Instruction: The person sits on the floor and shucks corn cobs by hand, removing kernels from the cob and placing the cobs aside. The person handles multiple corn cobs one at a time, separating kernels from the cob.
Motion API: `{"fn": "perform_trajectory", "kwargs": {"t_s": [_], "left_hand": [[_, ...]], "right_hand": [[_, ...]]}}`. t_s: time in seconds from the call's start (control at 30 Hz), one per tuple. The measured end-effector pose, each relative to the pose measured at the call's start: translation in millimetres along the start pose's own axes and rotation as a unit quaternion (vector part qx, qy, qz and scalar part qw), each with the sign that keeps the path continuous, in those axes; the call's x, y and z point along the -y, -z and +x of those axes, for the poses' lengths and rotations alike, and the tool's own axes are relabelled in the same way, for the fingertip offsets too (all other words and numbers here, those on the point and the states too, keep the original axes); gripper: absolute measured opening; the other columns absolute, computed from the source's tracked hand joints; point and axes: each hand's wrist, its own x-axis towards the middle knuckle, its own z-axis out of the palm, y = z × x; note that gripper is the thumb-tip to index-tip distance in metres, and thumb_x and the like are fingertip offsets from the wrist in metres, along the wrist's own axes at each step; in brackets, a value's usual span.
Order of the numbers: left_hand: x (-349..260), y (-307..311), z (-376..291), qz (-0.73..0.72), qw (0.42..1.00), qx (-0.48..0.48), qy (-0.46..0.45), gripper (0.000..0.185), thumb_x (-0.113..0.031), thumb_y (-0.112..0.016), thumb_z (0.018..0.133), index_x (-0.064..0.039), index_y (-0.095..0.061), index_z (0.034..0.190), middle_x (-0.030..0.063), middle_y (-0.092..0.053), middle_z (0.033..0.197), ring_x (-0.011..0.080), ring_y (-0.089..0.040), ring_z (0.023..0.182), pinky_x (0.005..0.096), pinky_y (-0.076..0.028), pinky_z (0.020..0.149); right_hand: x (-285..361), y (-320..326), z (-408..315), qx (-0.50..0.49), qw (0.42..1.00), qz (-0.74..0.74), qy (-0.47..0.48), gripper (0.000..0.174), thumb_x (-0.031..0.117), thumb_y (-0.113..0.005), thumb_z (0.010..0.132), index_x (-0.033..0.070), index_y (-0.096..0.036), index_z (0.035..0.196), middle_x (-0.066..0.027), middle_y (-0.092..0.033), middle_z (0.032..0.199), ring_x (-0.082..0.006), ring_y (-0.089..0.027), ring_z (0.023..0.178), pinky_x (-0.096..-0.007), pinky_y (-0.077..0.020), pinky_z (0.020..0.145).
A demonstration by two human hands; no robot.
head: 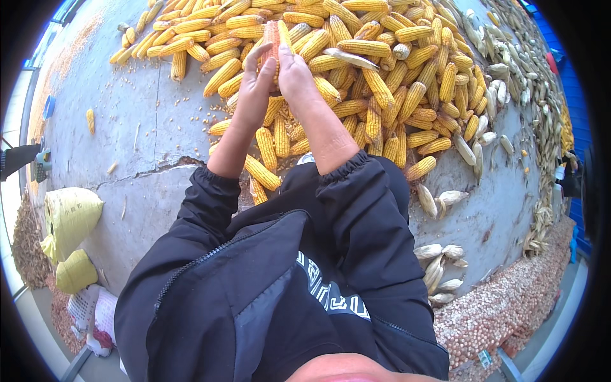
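Note:
Both hands are raised close together over a large heap of yellow corn ears (363,47). My left hand (258,81) is around a partly shelled corn cob (272,40), whose bare reddish side faces up. Against it, my right hand (296,71) holds a narrow yellow corn ear (284,33), its tip pointing away from me. The fingers hide the lower ends of both. Below the hands, more ears and loose kernels (286,114) lie between my forearms.
Scattered kernels and a lone ear (90,121) lie on the cracked concrete floor (138,191). Yellow sacks (74,219) stand at left, with a person's foot (42,160) beyond. Husked-off leaves and pale unhusked ears (520,71) spread at right. Bare cobs (506,296) are piled at lower right.

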Motion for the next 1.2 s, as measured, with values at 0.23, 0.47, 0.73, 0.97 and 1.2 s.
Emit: {"fn": "perform_trajectory", "kwargs": {"t_s": [0.23,0.47,0.73,0.97,1.2], "left_hand": [[0,3,3,0.016,0.999,-0.018,-0.045,0.043,-0.032,-0.04,0.104,-0.011,-0.044,0.142,0.0007,-0.056,0.1,0.0033,-0.049,0.072,0.018,-0.041,0.063],[-2,3,6,-0.033,0.999,-0.04,-0.003,0.039,-0.028,-0.044,0.102,-0.012,-0.047,0.138,-0.0006,-0.051,0.099,0.0054,-0.047,0.08,0.0199,-0.043,0.07],[-4,7,-1,-0.015,0.999,0.032,-0.037,0.05,-0.029,-0.043,0.104,-0.01,-0.035,0.149,0.0059,-0.055,0.12,0.0104,-0.056,0.099,0.0266,-0.049,0.085],[5,16,1,0.124,0.981,0.069,-0.135,0.052,-0.027,-0.036,0.106,-0.009,-0.027,0.154,0.0093,-0.042,0.146,0.0131,-0.055,0.115,0.0293,-0.051,0.092],[-15,8,-7,-0.021,0.998,0.042,-0.046,0.054,-0.029,-0.049,0.102,-0.006,-0.037,0.149,0.0114,-0.047,0.142,0.0162,-0.054,0.115,0.0298,-0.047,0.097]], "right_hand": [[2,-2,1,0.013,0.999,0.028,0.016,0.063,0.046,-0.037,0.104,-0.006,-0.044,0.14,-0.0222,-0.054,0.134,-0.0265,-0.053,0.122,-0.0346,-0.0416,0.102],[0,-5,-3,-0.01,0.995,-0.002,0.103,0.058,0.046,-0.035,0.105,-0.008,-0.053,0.121,-0.0263,-0.064,0.111,-0.0345,-0.062,0.103,-0.0403,-0.0488,0.09],[12,-2,-7,0.013,0.993,0.12,0.006,0.055,0.041,-0.038,0.105,0.001,-0.045,0.141,-0.0131,-0.058,0.13,-0.0227,-0.06,0.112,-0.0323,-0.0485,0.095],[-1,1,8,0.079,0.963,0.256,0.003,0.049,0.041,-0.041,0.104,0.007,-0.048,0.138,-0.0079,-0.063,0.119,-0.0183,-0.065,0.099,-0.035,-0.057,0.079],[3,2,3,0.092,0.957,0.273,-0.019,0.044,0.042,-0.046,0.102,0.008,-0.053,0.129,-0.0045,-0.064,0.105,-0.0159,-0.064,0.085,-0.0347,-0.0572,0.069]]}}
